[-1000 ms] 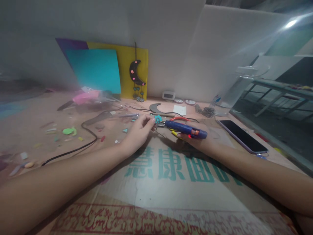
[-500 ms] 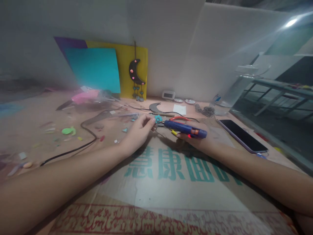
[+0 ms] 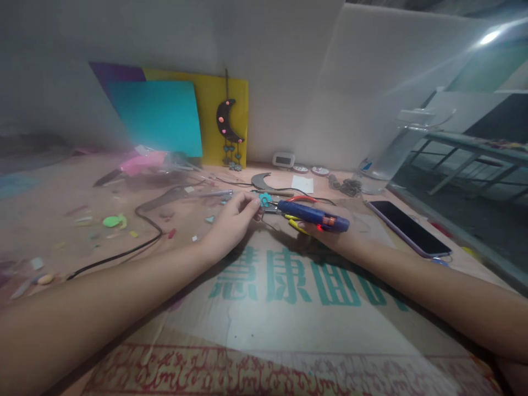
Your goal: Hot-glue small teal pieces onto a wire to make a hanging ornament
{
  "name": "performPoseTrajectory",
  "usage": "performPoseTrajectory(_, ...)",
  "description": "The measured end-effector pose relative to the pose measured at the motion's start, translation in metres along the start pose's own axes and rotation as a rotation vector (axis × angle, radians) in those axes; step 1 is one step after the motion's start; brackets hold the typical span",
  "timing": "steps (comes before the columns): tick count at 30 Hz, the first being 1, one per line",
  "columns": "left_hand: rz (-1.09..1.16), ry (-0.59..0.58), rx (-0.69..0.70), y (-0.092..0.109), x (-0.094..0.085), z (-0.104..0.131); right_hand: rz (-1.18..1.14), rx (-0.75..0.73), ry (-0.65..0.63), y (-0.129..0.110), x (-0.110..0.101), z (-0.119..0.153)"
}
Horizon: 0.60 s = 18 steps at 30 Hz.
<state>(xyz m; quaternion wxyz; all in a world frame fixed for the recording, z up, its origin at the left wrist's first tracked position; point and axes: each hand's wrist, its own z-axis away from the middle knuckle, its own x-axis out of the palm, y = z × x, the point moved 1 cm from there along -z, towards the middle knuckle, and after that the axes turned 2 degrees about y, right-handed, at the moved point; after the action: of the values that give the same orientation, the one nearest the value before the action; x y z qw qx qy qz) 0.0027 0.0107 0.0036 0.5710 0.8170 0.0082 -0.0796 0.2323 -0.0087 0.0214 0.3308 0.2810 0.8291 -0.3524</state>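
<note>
My left hand [image 3: 241, 217] is closed, thumb and forefinger pinching the edge of a small turquoise flower-shaped piece [image 3: 264, 199]. A thin cord hangs just below those fingers. My right hand [image 3: 330, 231] grips a dark blue hot glue gun [image 3: 307, 213] with a red light glowing at its underside. The gun lies nearly level, its metal nozzle pointing left at the flower piece; whether it touches, I cannot tell. Under the gun lie pliers with yellow handles [image 3: 297, 224], partly hidden by my right hand. A red curved handle [image 3: 303, 199] shows behind it.
Behind my hands lie a grey crescent [image 3: 259, 181], a white paper [image 3: 302, 184] and a twine bundle [image 3: 350, 187]. A phone [image 3: 408, 226] is at right. A decorated moon hanging [image 3: 226, 121] leans on yellow card. A black cable [image 3: 124, 254] and craft scraps spread left.
The glue gun's nozzle has drawn slightly back to the right from the flower piece. More of the yellow plier handles shows. My left hand keeps its pinch almost unmoved.
</note>
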Motion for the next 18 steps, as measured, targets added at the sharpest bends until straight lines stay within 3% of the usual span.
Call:
performPoseTrajectory(5,0.033,0.007,-0.012,-0.003,-0.001,-0.001,-0.038,0.025,0.067,-0.002,-0.001,-0.001)
performPoseTrajectory(11,0.038,-0.010,-0.046,-0.005,0.000,-0.002,-0.165,0.190,0.187,-0.009,-0.015,-0.014)
performPoseTrajectory(14,0.042,-0.022,-0.055,-0.005,0.000,-0.001,-0.253,0.273,0.243,0.010,-0.027,-0.028)
performPoseTrajectory(18,-0.003,-0.025,-0.015,-0.006,0.000,-0.002,-0.116,0.476,0.273,0.063,-0.037,-0.044)
